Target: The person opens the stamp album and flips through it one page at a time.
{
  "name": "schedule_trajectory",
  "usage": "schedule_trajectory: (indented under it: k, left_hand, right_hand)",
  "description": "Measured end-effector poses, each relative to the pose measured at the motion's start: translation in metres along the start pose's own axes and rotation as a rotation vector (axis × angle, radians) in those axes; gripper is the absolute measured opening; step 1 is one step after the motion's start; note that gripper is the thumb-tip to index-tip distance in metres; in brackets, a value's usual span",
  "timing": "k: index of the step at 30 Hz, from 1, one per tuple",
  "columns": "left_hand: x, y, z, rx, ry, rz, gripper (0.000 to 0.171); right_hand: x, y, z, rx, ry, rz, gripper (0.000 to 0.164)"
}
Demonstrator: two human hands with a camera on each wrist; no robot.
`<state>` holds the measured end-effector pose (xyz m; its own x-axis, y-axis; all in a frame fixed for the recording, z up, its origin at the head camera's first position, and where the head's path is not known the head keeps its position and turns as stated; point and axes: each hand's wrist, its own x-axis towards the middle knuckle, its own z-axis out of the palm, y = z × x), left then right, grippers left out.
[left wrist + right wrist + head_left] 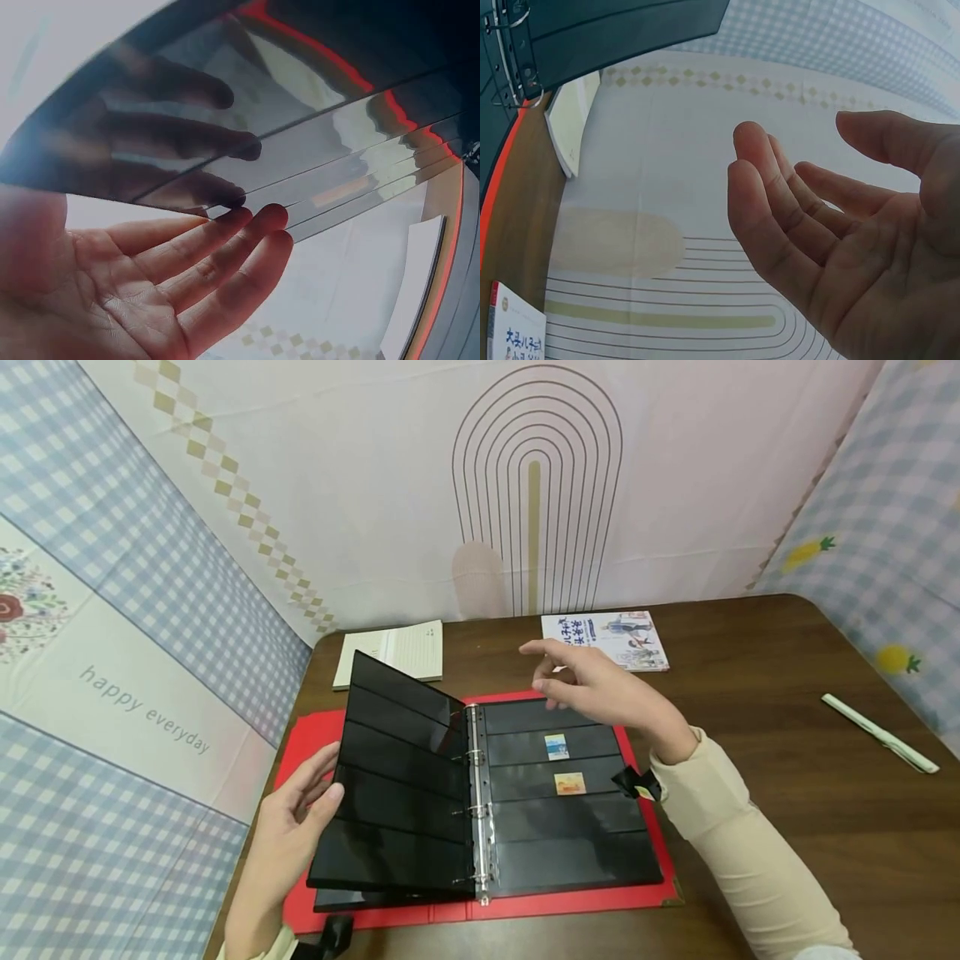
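A red ring-binder stamp album (581,903) lies spread on the table. One black pocket page (405,777) stands tilted up on its left side, hinged at the metal rings (477,810). At that page's outer edge is my left hand (288,827), its fingers extended; in the left wrist view the fingertips (274,217) are right at the glossy sheet, which mirrors them. On the right-hand page sit a blue stamp (557,747) and an orange stamp (570,783). My right hand (600,685) hovers over the top of that page, fingers loosely bent and holding nothing.
Behind the album lie a lined notepad (412,652) at the left and a picture book (637,639) at the right. A pale green pen (879,732) rests on the brown table (765,693) farther right. Printed cloth (375,485) hangs around the table's back and sides.
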<state>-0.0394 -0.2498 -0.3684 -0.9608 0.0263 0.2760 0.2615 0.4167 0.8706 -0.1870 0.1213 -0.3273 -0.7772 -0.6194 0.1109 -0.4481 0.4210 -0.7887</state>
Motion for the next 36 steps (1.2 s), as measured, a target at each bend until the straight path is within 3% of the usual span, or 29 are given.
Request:
schedule_trajectory:
  k: [8,21,33,36]
  left_hand:
    - [-0.008,-0.005,-0.007,0.002,-0.013,-0.069,0.052]
    - [-0.013,-0.013,-0.011,0.029,-0.03,-0.237,0.057]
    - [-0.014,-0.026,-0.013,0.137,0.009,-0.316,0.054]
    - [-0.015,-0.033,-0.013,0.127,0.027,-0.317,0.052]
  right_hand:
    - [-0.003,0.012,-0.001,0.036,0.03,0.036,0.047]
    - [-0.006,0.043,-0.002,0.095,0.045,0.065,0.05]
    - [-0.01,0.065,-0.003,0.073,0.098,0.081,0.053]
    - [-0.012,0.072,0.0,0.062,0.1,0.095,0.053]
